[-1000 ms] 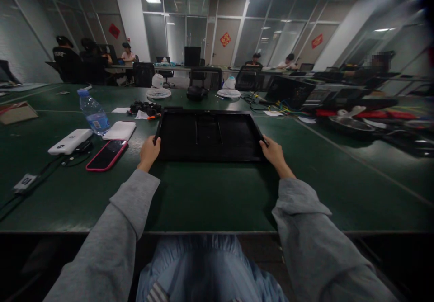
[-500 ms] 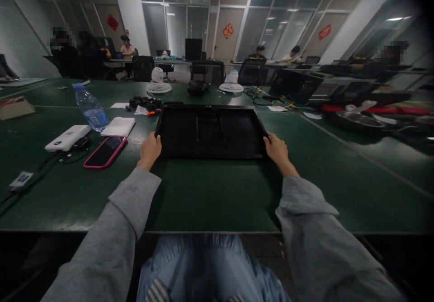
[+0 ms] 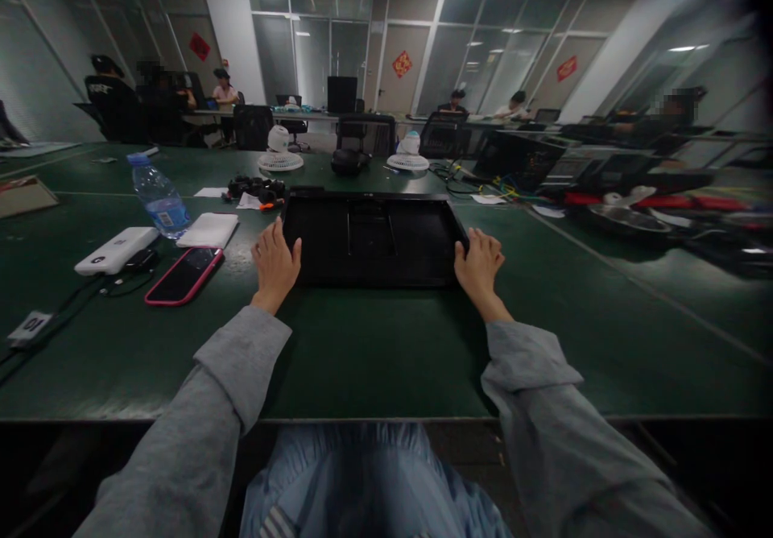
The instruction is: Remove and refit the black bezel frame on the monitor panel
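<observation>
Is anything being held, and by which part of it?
Nothing looks firmly held: left grip and right grip look open at the short sides of the black tray-like thing; touching is unclear.

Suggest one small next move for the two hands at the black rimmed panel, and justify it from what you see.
I would probably draw both hands slightly outward, clear of the black rimmed panel. It appears to rest flat on the green table, and the left hand and right hand sit at its opposite sides, fingers loosely open rather than clamped.
</observation>
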Demonstrator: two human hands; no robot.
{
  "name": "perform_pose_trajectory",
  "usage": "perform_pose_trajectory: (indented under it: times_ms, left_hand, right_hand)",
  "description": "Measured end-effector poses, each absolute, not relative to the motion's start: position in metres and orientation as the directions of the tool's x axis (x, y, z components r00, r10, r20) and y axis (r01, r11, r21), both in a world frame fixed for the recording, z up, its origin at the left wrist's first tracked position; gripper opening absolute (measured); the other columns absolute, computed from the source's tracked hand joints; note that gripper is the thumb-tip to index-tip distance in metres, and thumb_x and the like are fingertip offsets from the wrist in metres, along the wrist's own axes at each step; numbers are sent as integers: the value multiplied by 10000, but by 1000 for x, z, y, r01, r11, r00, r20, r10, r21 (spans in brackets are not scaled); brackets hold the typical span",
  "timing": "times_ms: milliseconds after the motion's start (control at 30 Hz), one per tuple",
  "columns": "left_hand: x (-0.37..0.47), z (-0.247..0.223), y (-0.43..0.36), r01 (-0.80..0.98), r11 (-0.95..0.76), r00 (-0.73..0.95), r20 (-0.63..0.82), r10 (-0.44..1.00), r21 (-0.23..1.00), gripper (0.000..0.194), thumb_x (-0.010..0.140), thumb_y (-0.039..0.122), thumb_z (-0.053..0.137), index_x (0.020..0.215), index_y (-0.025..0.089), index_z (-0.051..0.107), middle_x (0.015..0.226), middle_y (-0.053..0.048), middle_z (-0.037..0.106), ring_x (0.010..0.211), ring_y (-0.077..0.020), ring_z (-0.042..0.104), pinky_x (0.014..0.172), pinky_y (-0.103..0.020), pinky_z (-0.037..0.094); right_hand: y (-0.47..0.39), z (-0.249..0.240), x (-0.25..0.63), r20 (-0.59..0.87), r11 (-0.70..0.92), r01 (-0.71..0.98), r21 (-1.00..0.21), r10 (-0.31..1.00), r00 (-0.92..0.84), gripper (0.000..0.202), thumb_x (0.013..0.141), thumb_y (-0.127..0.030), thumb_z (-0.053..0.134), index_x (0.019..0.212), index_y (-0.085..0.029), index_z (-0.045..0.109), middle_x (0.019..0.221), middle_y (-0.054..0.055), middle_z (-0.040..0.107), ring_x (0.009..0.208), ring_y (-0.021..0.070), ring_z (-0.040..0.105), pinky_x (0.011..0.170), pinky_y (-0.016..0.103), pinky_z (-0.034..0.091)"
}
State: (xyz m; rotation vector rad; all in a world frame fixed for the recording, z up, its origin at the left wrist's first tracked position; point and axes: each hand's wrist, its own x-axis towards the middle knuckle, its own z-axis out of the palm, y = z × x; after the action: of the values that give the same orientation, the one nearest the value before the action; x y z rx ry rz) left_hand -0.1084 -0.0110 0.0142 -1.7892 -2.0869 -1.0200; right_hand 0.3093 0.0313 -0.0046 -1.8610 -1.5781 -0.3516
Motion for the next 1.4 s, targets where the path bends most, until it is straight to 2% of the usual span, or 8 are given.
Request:
perform_pose_trajectory:
  times_ms: [267, 533, 767, 933, 1067, 1167, 1333, 1400]
  left_hand:
    - [-103, 6, -9, 941, -127, -69, 544, 836, 313, 685, 1076, 465, 384, 1659, 115, 307, 1636, -234, 433, 1517, -354, 387, 1254, -503, 288]
    - [-101, -1, -5, 969, -49, -77, 489, 869, 241, 608, 1047, 390, 448, 1589, 115, 441, 1607, -235, 472, 1501, -396, 388, 1267, -621, 210]
    - [-105, 8, -6, 949, -57, -116, 514, 850, 309, 501, 1038, 361, 464, 1490, 167, 558, 1528, -210, 548, 1451, -385, 441, 1238, -622, 266]
    - [-123, 17, -2, 912, 58, -294, 550, 782, 407, 379, 1025, 300, 471, 1336, 202, 664, 1397, -175, 649, 1411, -372, 476, 1200, -588, 337]
    - [-145, 14, 7, 838, 148, -445, 500, 743, 525, 357, 1007, 275, 490, 1299, 185, 675, 1365, -169, 681, 1350, -366, 539, 1130, -553, 426]
    - [-161, 7, 14, 769, 197, -529, 431, 731, 608, 357, 1000, 247, 482, 1290, 172, 677, 1345, -159, 705, 1325, -353, 575, 1123, -522, 444]
    - [-172, 1, 21, 695, 212, -610, 408, 679, 687, 367, 990, 235, 471, 1297, 151, 652, 1327, -165, 715, 1277, -304, 627, 1149, -462, 440]
    - [-172, 2, 22, 692, 204, -616, 420, 667, 692, 360, 980, 228, 473, 1290, 158, 642, 1319, -160, 715, 1277, -293, 629, 1160, -456, 432]
  right_hand:
    - [25, -10, 248, 588, 135, 962, -236, 808, 31, 685, 1078, -540, 262, 1683, -226, 326, 1698, 190, 352, 1521, 399, 311, 1181, 651, 295]
    - [29, -17, 247, 515, 133, 973, -189, 857, -18, 669, 1078, -494, 272, 1636, -146, 389, 1645, 234, 406, 1518, 399, 319, 1198, 648, 269]
    - [28, -10, 256, 574, 186, 960, -209, 818, -33, 614, 1062, -447, 329, 1626, -221, 419, 1578, 189, 502, 1444, 380, 399, 1149, 630, 341]
    - [38, -8, 292, 578, 10, 956, -295, 798, 170, 622, 1042, -430, 368, 1594, -153, 448, 1539, 230, 525, 1428, 412, 417, 1131, 635, 367]
    - [51, -12, 325, 457, -98, 899, -426, 835, 307, 682, 997, -429, 466, 1563, -48, 462, 1448, 295, 575, 1376, 420, 507, 1115, 587, 423]
    - [58, -13, 343, 376, -95, 854, -512, 869, 322, 696, 946, -397, 544, 1546, -47, 493, 1400, 271, 627, 1330, 379, 579, 1119, 520, 458]
    - [64, -13, 354, 274, -94, 795, -600, 909, 314, 727, 849, -316, 598, 1531, -75, 531, 1083, 173, 751, 1075, 341, 703, 1048, 523, 521]
    - [66, -18, 351, 252, -42, 740, -672, 926, 281, 728, 821, -291, 598, 1522, -106, 539, 1051, 140, 758, 1016, 313, 715, 1005, 507, 552]
